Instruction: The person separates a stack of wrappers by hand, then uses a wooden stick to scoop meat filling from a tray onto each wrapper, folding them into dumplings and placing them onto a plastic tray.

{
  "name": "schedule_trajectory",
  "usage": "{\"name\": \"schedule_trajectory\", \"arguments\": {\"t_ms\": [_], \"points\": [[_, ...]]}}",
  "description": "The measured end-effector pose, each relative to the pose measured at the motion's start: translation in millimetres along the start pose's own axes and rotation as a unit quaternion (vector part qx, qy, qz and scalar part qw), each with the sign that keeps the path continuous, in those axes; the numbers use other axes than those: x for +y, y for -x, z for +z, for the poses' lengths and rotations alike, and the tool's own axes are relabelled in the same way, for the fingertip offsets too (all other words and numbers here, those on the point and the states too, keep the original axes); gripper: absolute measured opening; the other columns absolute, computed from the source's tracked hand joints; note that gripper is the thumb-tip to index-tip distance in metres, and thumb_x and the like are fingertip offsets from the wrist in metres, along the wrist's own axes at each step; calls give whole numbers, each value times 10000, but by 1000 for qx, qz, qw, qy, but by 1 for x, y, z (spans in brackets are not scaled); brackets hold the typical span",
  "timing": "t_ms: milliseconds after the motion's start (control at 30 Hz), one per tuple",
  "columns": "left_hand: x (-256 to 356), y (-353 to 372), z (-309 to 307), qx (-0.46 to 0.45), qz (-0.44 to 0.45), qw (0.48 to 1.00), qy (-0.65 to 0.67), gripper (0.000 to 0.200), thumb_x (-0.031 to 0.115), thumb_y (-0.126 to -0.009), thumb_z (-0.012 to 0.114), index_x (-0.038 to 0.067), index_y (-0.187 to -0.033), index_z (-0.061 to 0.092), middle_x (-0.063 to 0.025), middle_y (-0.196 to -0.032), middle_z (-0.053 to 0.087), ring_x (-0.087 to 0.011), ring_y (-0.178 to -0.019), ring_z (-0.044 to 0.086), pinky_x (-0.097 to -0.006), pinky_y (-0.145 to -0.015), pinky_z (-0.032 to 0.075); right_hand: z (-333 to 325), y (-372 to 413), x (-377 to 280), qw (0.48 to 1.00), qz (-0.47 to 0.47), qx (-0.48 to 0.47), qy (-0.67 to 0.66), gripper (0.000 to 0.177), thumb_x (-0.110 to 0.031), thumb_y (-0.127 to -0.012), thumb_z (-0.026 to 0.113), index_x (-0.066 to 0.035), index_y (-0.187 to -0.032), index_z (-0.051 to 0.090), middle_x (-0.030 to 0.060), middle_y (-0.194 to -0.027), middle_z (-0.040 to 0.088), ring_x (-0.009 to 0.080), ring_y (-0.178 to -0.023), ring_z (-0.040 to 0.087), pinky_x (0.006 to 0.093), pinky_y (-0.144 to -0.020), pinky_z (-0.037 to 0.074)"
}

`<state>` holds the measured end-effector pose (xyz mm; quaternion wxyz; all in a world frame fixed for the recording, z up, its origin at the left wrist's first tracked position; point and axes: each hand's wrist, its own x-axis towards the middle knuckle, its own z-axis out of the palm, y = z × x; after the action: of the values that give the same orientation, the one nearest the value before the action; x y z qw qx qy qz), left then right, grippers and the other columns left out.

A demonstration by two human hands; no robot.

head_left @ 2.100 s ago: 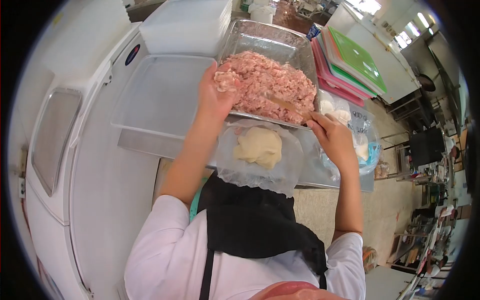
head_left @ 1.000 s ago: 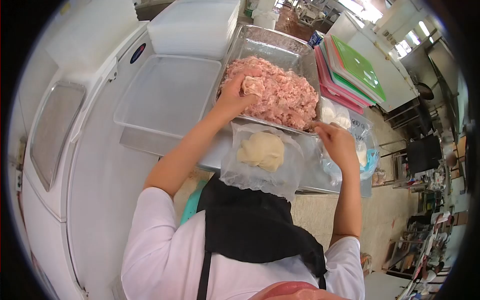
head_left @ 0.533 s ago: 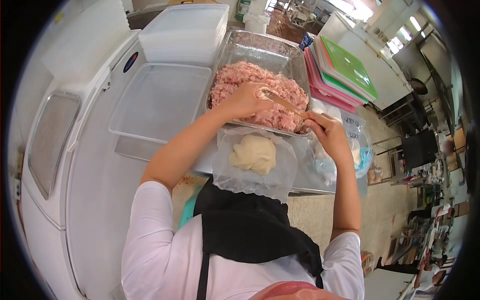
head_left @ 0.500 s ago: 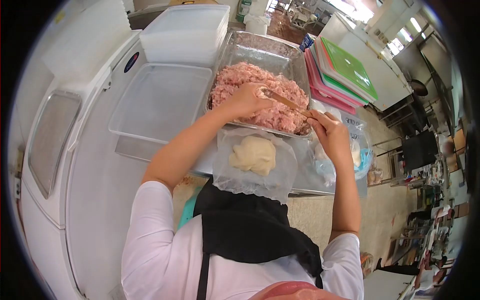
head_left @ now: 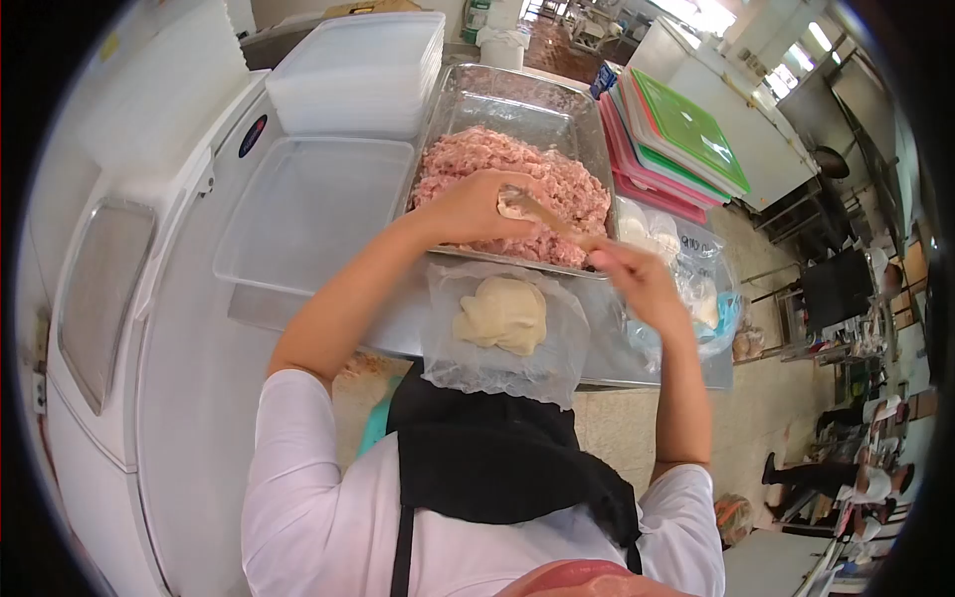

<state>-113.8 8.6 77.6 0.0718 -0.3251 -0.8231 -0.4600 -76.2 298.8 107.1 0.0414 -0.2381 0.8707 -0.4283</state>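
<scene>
My left hand (head_left: pixel 476 209) is curled over the near side of a metal pan, cupping a pale dough wrapper (head_left: pixel 513 203). My right hand (head_left: pixel 642 281) grips the handle end of a flat wooden spatula (head_left: pixel 553 219), whose far end lies against the wrapper. Ground pink meat (head_left: pixel 477 156) fills the nearer part of the pan (head_left: pixel 497 102), right under both hands. In front of the pan, a soft pile of pale dough wrappers (head_left: pixel 503 316) rests on a clear plastic sheet (head_left: pixel 448 363). What the wrapper contains is hard to make out.
Left of the pan lies a translucent plastic container (head_left: pixel 316 209), with a stack of similar containers (head_left: pixel 348 85) behind. Coloured lids (head_left: pixel 691 129) are piled at the right. Plastic bags holding white items (head_left: pixel 696 289) sit near my right forearm. People (head_left: pixel 846 480) stand farther off.
My right hand has shifted slightly down and left with the spatula, blurred by motion. My left hand has moved a little left and down, still cupping the wrapper.
</scene>
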Motion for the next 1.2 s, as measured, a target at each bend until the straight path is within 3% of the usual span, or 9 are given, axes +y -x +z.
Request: {"name": "schedule_trajectory", "arguments": {"t_ms": [67,267,367,433,600,767,867,1000,1200], "points": [[3,-9,-6,-113,-77,990,33,451,221,-790,756,80,-1191,607,-78,-1035,663,-168,-923,615,-330,-887,476,19,-2,11,999,23,-23,-15,305,-227,-944,647,-16,-1162,676,54,-886,675,104,-759,556,281,-710,462],[-10,-5,1,-49,-150,987,-10,382,272,-797,762,44,-1069,621,-80,-1029,665,-181,-972,613,-338,-892,472,4,2,-14,975,-82,105,180,297,-185,-914,663,-63,-1184,671,103,-770,598,220,-674,540,331,-660,451],[-20,-5,8,-8,-43,999,-27,409,291,-808,769,51,-1100,615,-55,-1019,650,-173,-985,605,-332,-897,469,7,-5,28,969,-127,77,199,274,-256,-917,645,-92,-1131,695,156,-955,695,331,-883,647,368,-777,509],[-26,5,11,-20,-88,996,-8,448,280,-809,777,73,-1167,605,-34,-1030,638,-141,-891,610,-300,-810,491,-16,-2,-2,982,-32,28,184,294,-256,-917,645,-78,-1147,686,169,-982,696,304,-887,663,359,-780,508],[34,7,1,-85,-206,966,134,476,205,-803,787,67,-1200,566,-10,-900,639,-32,-564,480,-205,-506,410,-15,17,7,997,-28,58,31,319,-281,-938,629,-65,-1169,674,159,-998,704,245,-891,673,332,-789,499],[29,16,6,-89,-149,968,182,368,239,-792,805,79,-1076,634,46,-727,589,-32,-552,484,-206,-487,372,18,35,0,995,-49,42,77,321,-280,-950,638,-28,-1145,681,112,-1043,711,169,-906,649,288,-829,488],[27,25,6,-102,-177,964,171,296,262,-789,802,86,-983,664,59,-662,567,-33,-535,476,-204,-479,356,15,44,-6,984,-93,78,131,343,-311,-936,639,-49,-1153,680,147,-956,709,255,-830,652,318,-754,497],[32,36,-3,-78,-197,972,103,247,298,-798,781,91,-886,677,53,-610,547,-34,-505,466,-211,-469,353,4,61,-25,992,-7,108,61,358,-325,-933,644,-37,-1142,680,146,-973,708,240,-826,655,319,-765,500],[57,51,-2,-60,-146,979,126,255,262,-815,762,79,-968,670,30,-695,615,-22,-497,479,-191,-444,331,32,73,-36,992,-43,78,91,345,-313,-932,645,-36,-1134,683,146,-979,706,250,-833,657,318,-767,501]]}}
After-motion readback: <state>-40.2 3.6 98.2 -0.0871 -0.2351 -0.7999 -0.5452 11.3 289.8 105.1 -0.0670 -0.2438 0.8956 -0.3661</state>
